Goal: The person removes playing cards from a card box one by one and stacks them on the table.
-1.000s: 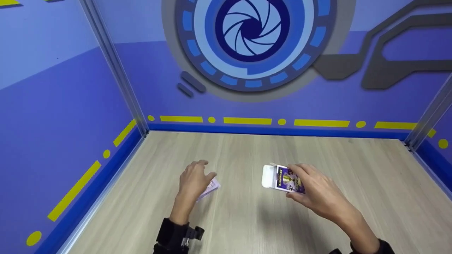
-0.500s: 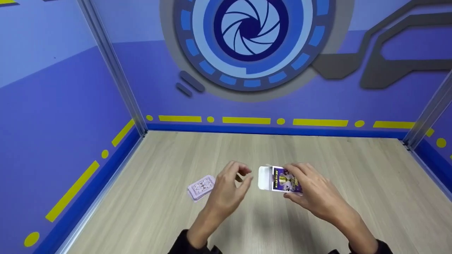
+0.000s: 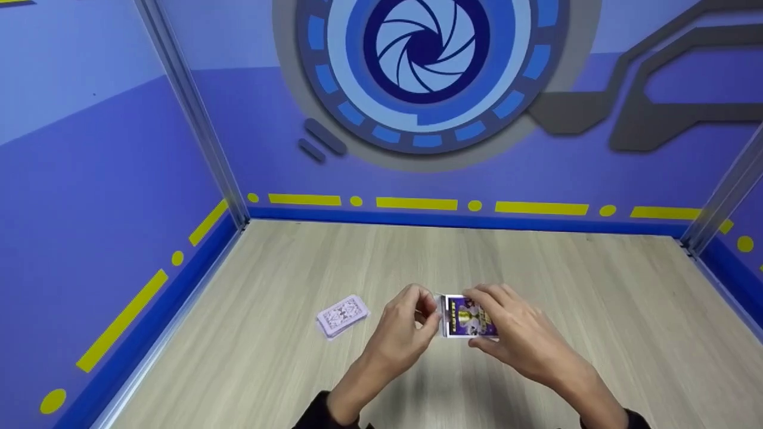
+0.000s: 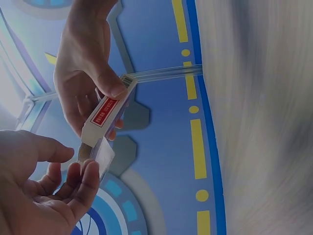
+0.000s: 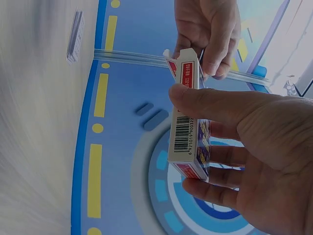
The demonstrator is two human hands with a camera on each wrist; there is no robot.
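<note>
My right hand [image 3: 527,333] grips a small purple-and-white playing card box [image 3: 471,319] above the table, thumb on one narrow side and fingers on the other. A barcode shows on the side of the box [image 5: 183,134] in the right wrist view. The box's opened end points left, with a pale flap [image 4: 103,156] folded out. At that end is my left hand [image 3: 396,333], its bent fingertips against or very close to the flap and its thumb apart from them. A deck of pale pink-purple patterned cards [image 3: 343,314] lies on the table to the left.
The pale wood-grain table [image 3: 286,256] is bounded by a blue printed back wall [image 3: 334,179] and side walls. A metal corner post [image 3: 197,119] stands at the back left.
My left hand has left the cards, uncovering them, and moved right to the box's opened end. The box, in my right hand, has shifted slightly left and nearer to me.
</note>
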